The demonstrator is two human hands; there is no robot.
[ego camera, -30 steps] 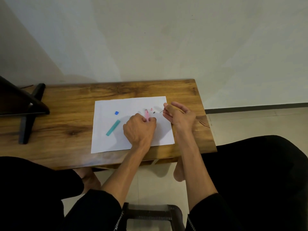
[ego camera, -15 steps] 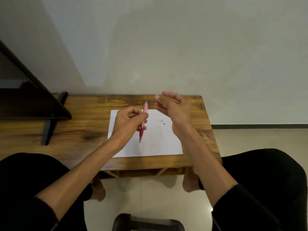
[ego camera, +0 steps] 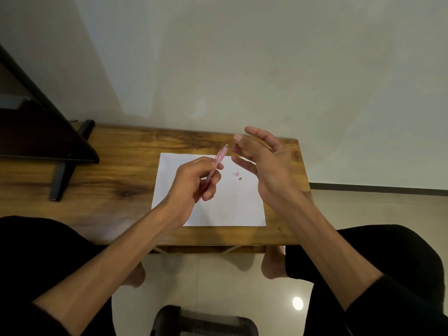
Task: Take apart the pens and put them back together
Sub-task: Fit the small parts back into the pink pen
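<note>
My left hand is closed around a pink translucent pen barrel, which tilts up and to the right above the white paper sheet. My right hand hovers just right of the barrel's upper end. Its thumb and forefinger pinch a very thin pen part that barely shows, and the other fingers are spread. On the paper between my hands lie a small pink piece and a small dark piece.
The paper lies on a wooden table against a pale wall. A black stand occupies the table's left part. A black stool stands on the tiled floor below, between my knees.
My left hand picked the pink barrel off the paper and raised it. My right hand lifted beside it. The view shifted, and the teal pen part and blue piece went out of sight.
</note>
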